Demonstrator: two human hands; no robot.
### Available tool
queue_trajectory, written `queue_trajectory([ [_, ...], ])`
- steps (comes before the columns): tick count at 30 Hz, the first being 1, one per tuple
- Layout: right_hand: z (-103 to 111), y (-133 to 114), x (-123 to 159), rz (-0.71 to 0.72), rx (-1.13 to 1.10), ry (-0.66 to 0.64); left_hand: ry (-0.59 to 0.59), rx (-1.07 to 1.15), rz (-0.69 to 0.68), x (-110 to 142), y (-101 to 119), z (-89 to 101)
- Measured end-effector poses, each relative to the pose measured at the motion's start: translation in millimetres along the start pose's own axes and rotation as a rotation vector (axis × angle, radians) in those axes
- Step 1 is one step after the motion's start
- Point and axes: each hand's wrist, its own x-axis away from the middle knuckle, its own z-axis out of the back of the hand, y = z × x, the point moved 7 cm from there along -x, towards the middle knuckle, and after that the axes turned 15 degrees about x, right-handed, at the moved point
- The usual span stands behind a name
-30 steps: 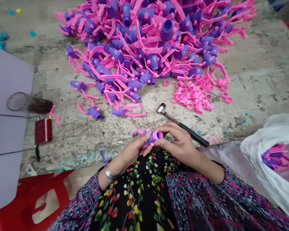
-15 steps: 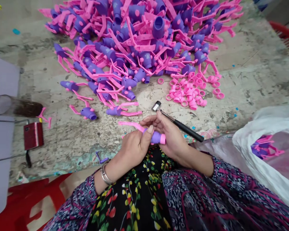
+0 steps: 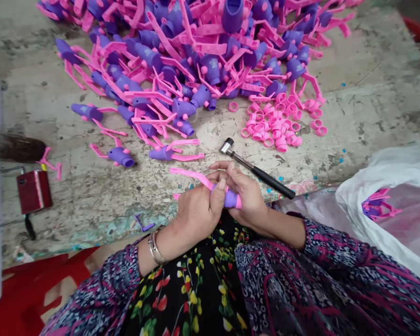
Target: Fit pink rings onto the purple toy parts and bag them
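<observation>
Both hands closed on one plastic piece, held just above the lap with no gap between them. The left hand, silver bangles at its wrist, wrapped around the purple body with its thumb pressed on top. The right hand held the far side, its fingers curled over from above. The piece lay nearly level across the person's front, its long axis slanting from a pink forked arm at the upper left down to a pink ring at the lower right. The ring end sat nearer the right hand, while the forked arm reached out past the left hand toward the person's left. Just beyond the right hand, a small hammer with a metal head and black handle lay on the concrete floor, its handle slanting the same way. Past it stood a heap of pink rings and, behind those, a large pile of purple-and-pink plastic pieces. Several loose pieces lay apart on the floor, and a white plastic bag with more of them sat to the right.
</observation>
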Motion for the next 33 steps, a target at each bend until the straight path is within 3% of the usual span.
queue_trajectory([
  [7,0.2,3.4,-2.2,-0.035,-0.139,0.037,0.000,-0.006,0.035,-3.6,-1.1,-3.2],
  [14,6.2,9.9,-10.4,-0.052,-0.134,0.119,0.036,0.031,0.028,-9.1,-4.5,-8.8],
  [21,10.3,18.6,-15.2,-0.160,-0.081,0.077,0.035,0.032,0.069,-11.4,-17.6,-14.5],
  [26,7.4,11.8,-15.9,-0.240,-0.038,-0.066,0.024,0.266,0.136,-16.5,-24.6,-18.5],
  [30,9.8,-3.1,-11.0,-0.131,0.003,-0.122,-0.012,0.631,0.309,-16.1,-31.6,-23.3],
  [33,12.1,-11.1,1.3,-0.001,0.180,-0.205,-0.011,0.775,0.356,-14.8,-32.1,-22.3],
])
